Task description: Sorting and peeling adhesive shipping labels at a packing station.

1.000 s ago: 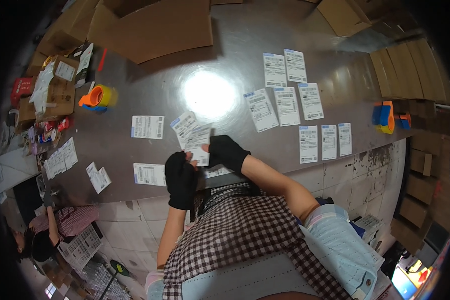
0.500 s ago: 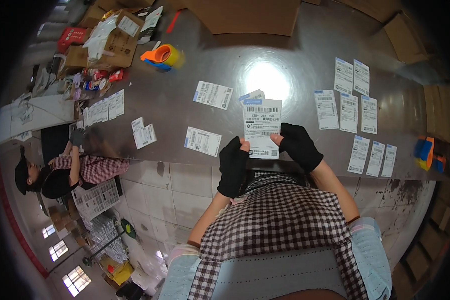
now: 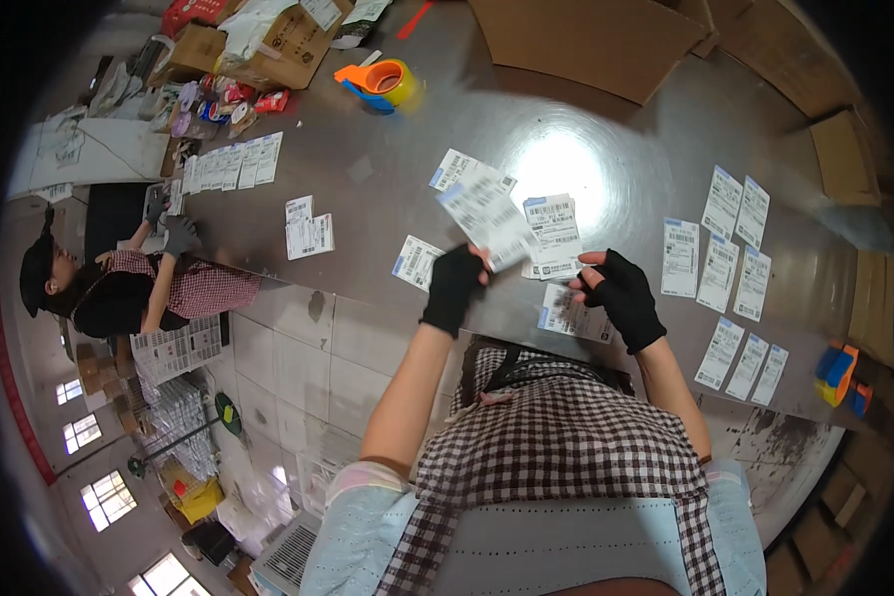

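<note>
My left hand [image 3: 456,288], in a black fingerless glove, grips a white printed shipping label [image 3: 489,221] by its lower corner. That label is tilted and slightly blurred, and it overlaps another label [image 3: 456,164] on the table. My right hand [image 3: 621,298], gloved the same way, has its thumb and fingers apart and bent, with no object visible between them. Its fingertips are beside the lower right edge of a small stack of labels [image 3: 552,236]. Partly under that hand lies one more label [image 3: 558,313]. Left of my left hand is a further label [image 3: 414,260].
Several labels [image 3: 718,273] lie in rows at the right of the metal table [image 3: 368,219]. A tape dispenser [image 3: 387,81] stands far left, another [image 3: 836,375] at the right edge. Cardboard [image 3: 586,40] borders the back. At left, a co-worker [image 3: 119,283] sits near more labels [image 3: 233,162].
My hands have separated. The label held between them has gone left in my left hand, uncovering the stack. My right hand has let go of it. The whole view has also shifted.
</note>
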Action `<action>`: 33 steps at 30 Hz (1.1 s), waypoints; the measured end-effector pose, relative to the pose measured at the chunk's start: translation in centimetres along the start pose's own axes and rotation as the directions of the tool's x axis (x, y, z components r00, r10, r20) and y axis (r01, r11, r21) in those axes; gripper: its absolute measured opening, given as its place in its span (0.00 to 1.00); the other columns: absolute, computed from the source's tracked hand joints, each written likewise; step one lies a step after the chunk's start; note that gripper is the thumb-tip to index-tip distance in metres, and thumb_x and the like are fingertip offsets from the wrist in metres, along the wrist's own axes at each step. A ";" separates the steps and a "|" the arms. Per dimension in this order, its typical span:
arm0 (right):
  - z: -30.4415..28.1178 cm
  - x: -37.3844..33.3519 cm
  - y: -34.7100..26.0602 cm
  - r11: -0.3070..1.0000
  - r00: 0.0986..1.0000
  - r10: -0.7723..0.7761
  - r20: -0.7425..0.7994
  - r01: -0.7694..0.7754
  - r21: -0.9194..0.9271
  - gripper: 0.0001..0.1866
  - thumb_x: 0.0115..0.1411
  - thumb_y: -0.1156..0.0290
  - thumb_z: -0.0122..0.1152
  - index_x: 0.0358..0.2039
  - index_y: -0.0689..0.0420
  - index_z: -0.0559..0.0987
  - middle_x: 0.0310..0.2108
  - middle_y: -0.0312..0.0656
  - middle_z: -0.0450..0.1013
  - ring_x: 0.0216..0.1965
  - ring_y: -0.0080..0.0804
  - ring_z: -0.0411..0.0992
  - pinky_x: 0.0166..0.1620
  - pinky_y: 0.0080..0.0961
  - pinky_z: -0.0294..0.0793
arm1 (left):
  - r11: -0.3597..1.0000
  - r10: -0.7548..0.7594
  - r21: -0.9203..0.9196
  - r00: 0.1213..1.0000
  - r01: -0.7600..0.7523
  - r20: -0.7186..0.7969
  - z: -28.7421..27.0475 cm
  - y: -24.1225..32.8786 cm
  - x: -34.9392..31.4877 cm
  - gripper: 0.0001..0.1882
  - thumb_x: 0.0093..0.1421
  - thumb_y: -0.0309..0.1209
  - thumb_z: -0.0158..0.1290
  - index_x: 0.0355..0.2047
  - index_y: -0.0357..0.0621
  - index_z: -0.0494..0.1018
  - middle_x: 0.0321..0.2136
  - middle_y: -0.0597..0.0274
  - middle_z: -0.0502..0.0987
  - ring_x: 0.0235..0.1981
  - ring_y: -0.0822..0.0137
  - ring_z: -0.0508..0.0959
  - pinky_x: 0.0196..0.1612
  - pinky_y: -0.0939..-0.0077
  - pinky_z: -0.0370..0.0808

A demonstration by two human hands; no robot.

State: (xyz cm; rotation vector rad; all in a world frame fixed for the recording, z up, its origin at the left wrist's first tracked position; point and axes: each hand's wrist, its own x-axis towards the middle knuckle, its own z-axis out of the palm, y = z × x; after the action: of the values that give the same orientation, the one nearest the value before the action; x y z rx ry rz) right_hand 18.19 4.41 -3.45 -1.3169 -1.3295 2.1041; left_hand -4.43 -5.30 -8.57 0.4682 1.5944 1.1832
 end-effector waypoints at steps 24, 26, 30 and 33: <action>-1.0 5.5 7.0 0.767 0.905 -0.297 -0.305 0.036 -0.641 0.14 0.48 0.66 0.59 0.35 0.58 0.72 0.29 0.44 0.71 0.31 0.36 0.71 0.36 0.29 0.70 | 0.169 0.514 0.702 0.670 -0.692 0.536 6.7 -3.4 1.7 0.17 0.40 0.32 0.61 0.29 0.38 0.70 0.46 0.47 0.67 0.50 0.49 0.65 0.50 0.61 0.64; -1.3 4.8 6.7 0.775 0.908 -0.292 -0.301 0.040 -0.631 0.13 0.48 0.67 0.59 0.34 0.59 0.73 0.29 0.44 0.71 0.31 0.35 0.72 0.36 0.28 0.70 | 0.213 0.520 0.699 0.685 -0.683 0.511 6.8 -3.3 1.6 0.16 0.40 0.31 0.61 0.29 0.38 0.71 0.45 0.48 0.68 0.49 0.50 0.65 0.50 0.62 0.65; -2.2 3.6 6.8 0.808 0.918 -0.266 -0.295 0.045 -0.588 0.12 0.48 0.67 0.59 0.32 0.59 0.74 0.27 0.42 0.73 0.29 0.33 0.72 0.35 0.26 0.71 | 0.276 0.495 0.691 0.715 -0.668 0.493 6.5 -3.1 2.1 0.15 0.39 0.30 0.61 0.28 0.39 0.71 0.44 0.49 0.69 0.48 0.52 0.67 0.49 0.63 0.66; -2.6 2.9 6.7 0.824 0.915 -0.252 -0.316 0.031 -0.566 0.11 0.48 0.67 0.59 0.32 0.59 0.74 0.25 0.42 0.73 0.28 0.31 0.72 0.34 0.25 0.71 | 0.256 0.504 0.690 0.703 -0.677 0.502 6.5 -2.6 2.3 0.11 0.42 0.29 0.59 0.26 0.39 0.72 0.42 0.51 0.71 0.46 0.53 0.68 0.48 0.64 0.67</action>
State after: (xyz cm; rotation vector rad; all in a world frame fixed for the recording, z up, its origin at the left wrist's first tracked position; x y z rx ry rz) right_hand 20.16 4.27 -10.95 -1.6670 -1.8562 1.2963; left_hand 1.13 -1.70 -11.77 1.9643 1.8013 0.6949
